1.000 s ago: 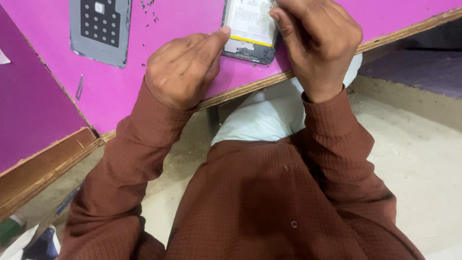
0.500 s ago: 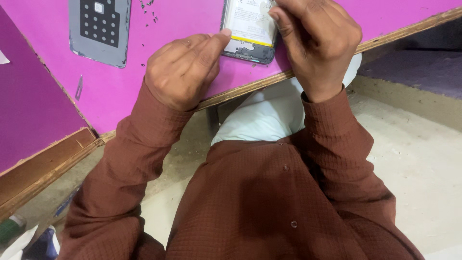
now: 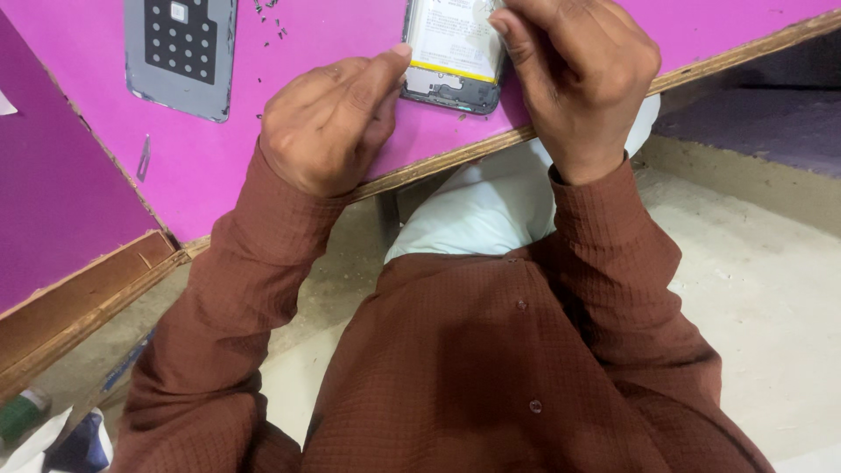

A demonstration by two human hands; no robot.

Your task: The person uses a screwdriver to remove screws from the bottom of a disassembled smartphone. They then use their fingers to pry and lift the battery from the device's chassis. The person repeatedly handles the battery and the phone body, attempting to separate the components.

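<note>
A bright pink table (image 3: 307, 131) with a raw wooden edge fills the upper view, above a pale floor. At twelve o'clock lies an opened phone (image 3: 451, 66), its white battery label with a yellow strip facing up. The left hand (image 3: 328, 123), loosely curled, presses a fingertip to the phone's left edge. The right hand (image 3: 578, 74) is closed over the phone's right side, fingers pinched; what they grip is hidden. At ten o'clock rests a grey back cover (image 3: 180, 52) bearing a dark rectangular pad dotted with pale squares.
</note>
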